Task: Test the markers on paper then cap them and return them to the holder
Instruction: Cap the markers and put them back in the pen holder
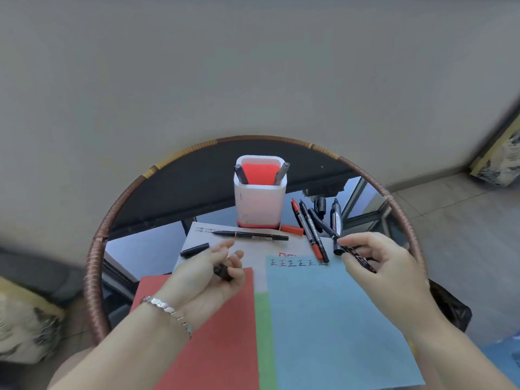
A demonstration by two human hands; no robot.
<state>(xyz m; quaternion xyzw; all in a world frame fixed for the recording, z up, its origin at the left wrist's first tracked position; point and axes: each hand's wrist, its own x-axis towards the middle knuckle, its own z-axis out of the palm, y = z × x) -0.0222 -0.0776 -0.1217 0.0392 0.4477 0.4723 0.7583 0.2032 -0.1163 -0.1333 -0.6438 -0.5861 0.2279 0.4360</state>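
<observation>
1. Being pinched between the thumb and curled fingers of the right hand point(377, 260) is a black marker point(357, 256), over the far right corner of the blue paper point(332, 319).
2. A black cap point(223, 273) is being gripped by the left hand point(202, 280), turned palm up with its fingers partly curled.
3. Two grey markers point(241, 174) are being held leaning in the white holder point(260, 204), beyond the paper.
4. Loose markers point(312, 229) are being seen lying just right of the holder; written marks point(292, 262) are being shown along the paper's far edge.
</observation>
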